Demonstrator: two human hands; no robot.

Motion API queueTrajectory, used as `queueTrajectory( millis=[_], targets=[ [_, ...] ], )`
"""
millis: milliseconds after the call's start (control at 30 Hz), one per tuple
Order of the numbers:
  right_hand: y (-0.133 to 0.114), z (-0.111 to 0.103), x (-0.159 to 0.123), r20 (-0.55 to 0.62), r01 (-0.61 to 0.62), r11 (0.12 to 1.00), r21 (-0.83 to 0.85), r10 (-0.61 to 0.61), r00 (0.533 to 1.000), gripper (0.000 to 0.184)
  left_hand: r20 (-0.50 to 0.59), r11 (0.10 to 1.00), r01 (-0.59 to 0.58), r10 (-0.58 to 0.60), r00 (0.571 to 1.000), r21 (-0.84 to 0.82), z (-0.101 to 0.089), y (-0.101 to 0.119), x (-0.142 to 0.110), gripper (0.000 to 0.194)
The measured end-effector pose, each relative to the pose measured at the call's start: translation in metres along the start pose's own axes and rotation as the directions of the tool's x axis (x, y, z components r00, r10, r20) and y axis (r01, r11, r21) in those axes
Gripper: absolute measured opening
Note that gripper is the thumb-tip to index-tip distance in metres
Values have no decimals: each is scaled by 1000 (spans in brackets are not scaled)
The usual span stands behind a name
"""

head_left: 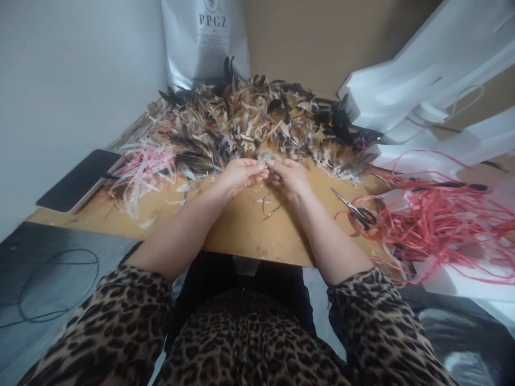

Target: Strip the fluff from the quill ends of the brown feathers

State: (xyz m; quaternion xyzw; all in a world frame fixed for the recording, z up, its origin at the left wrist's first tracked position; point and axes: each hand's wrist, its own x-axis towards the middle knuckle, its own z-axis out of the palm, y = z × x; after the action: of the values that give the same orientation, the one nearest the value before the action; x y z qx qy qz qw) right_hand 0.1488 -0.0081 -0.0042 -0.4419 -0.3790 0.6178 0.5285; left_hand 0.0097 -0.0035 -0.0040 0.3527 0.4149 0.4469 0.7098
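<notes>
A big heap of brown, black and cream feathers (pixel 257 120) covers the far half of a wooden board (pixel 241 230). My left hand (pixel 240 175) and my right hand (pixel 288 177) meet at the heap's near edge. Both have their fingers curled and pinched together over a small tuft of feathers (pixel 266 158) held between their fingertips. A few loose feathers (pixel 269 206) lie on the board just below my hands.
Scissors (pixel 356 209) lie right of my right hand, beside a tangle of red string (pixel 438 230). Pink and white strips (pixel 140 169) and a dark tablet (pixel 78 179) lie left. A silver bag (pixel 203 40) and white bags (pixel 434 91) stand behind.
</notes>
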Motion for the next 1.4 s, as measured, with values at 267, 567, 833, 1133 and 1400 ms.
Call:
queueTrajectory(
  millis=[267,567,833,1133,1400],
  targets=[
    [-4,-4,0,0,24,997,-69,-24,1000,46,19,1000,-5,6,1000,-3,-5,0,2,6],
    [-2,-4,-1,-53,67,980,-187,-79,995,39,41,1000,4,-5,999,28,-2,0,0,10],
    [0,-4,1,-38,64,987,-146,-70,997,39,52,999,3,-5,999,32,-1,0,-1,7],
    [1,-2,1,11,69,992,-103,-68,998,37,69,998,17,-21,997,56,-1,1,-4,4],
    [-7,-5,2,-11,-35,999,-28,35,999,29,62,1000,13,-14,998,9,-5,1,1,5]
  ],
)
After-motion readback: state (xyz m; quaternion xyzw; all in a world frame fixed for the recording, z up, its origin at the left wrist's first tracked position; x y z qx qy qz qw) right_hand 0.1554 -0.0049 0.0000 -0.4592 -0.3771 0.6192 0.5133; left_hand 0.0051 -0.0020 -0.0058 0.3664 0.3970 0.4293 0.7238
